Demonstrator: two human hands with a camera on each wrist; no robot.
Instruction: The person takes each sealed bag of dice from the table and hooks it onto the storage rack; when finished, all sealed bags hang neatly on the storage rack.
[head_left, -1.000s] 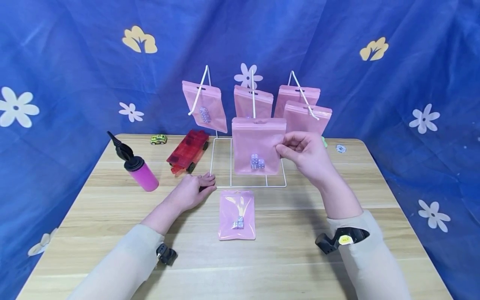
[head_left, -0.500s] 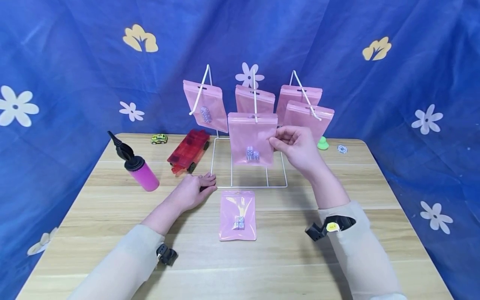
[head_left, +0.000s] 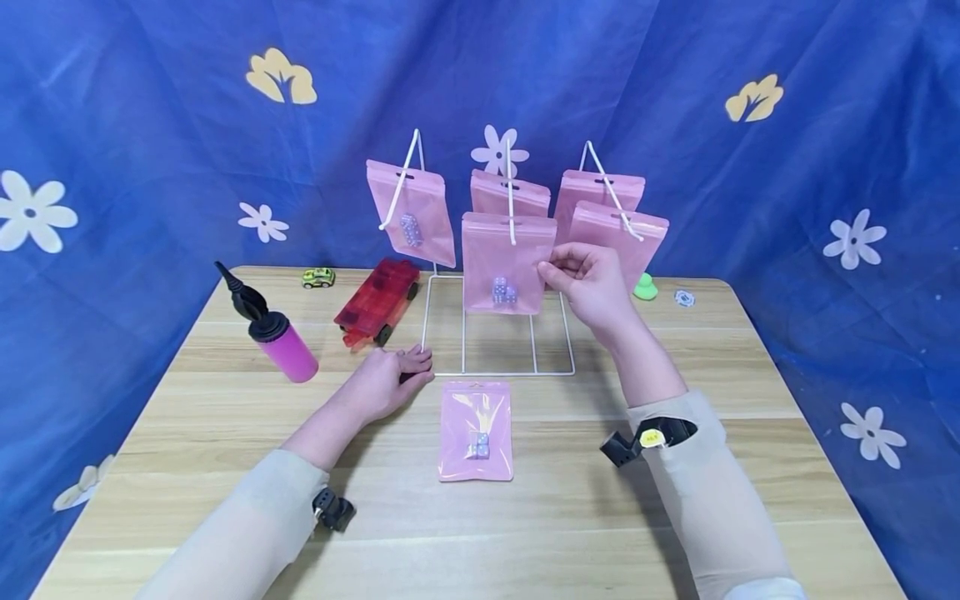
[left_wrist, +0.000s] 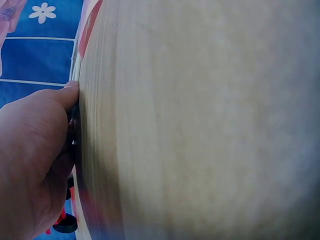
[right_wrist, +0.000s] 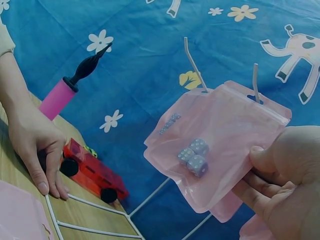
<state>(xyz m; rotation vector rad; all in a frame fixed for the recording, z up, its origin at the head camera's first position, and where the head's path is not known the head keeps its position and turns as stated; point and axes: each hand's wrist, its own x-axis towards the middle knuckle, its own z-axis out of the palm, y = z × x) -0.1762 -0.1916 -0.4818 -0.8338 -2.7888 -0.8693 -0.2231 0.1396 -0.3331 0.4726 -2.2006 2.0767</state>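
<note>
My right hand pinches the right edge of a pink zip bag between thumb and fingers. Lilac dice show through its film. In the right wrist view the middle hook of the white wire rack runs into the bag's hang hole, and its tip shows before the bag in the head view. Fingers of my left hand press on the front left corner of the rack's base. On the table before the rack lies another pink bag with dice.
Other pink bags hang on the left hook, behind on the middle hook, and on the right hook. A red toy car, small green car and pink hand pump lie left; a green duck sits right.
My right hand has moved the bag up and back, from in front of the middle hook to where the hook's tip shows before the bag. The left hand has stayed on the rack.
</note>
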